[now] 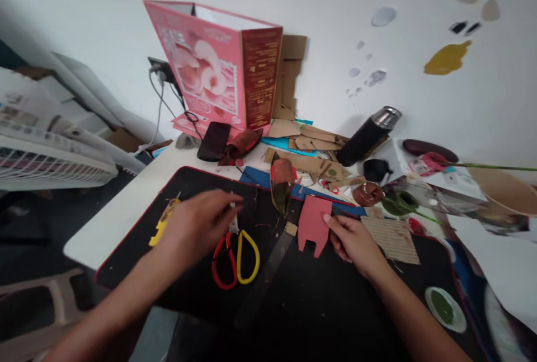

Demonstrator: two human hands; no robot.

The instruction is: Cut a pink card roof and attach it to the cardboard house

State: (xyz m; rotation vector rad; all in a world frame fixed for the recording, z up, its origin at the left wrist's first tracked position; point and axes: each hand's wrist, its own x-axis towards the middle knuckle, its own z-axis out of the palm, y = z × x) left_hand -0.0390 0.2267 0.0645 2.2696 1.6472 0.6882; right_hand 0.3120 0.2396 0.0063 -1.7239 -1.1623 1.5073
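Gripping pink cutout (312, 223), right hand (354, 241) — left hand (193, 227) over scissors (237, 257), grip unclear (dish (428, 297) holds green paint).

The scissors (235, 255) have glossy plastic handles. The pink cut-out (312, 225) is matt card, lying on a matt black mat (319, 306). The corrugated cardboard (392, 239) looks ribbed and rough, and the flask (367, 135) has a shiny metal cap.

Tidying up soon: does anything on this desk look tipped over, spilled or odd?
The black flask lies tilted among cardboard scraps at the desk's back, not upright; a yellow smear stains the wall.
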